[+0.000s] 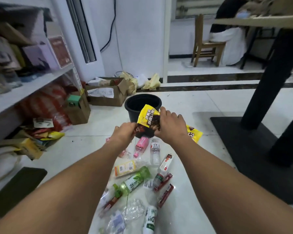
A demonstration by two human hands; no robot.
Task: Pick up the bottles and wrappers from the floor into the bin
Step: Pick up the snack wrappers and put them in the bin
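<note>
— Where are the hands?
— Both are just in front of the black bin. The right hand pinches a yellow wrapper by its edge, level with the bin's rim. The left hand has its fingers curled round a small red wrapper.
— Any risk?
— The yellow one seems to hang at the near rim. Released here, it could flutter down among the bottles lying on our side of the bin.
</note>
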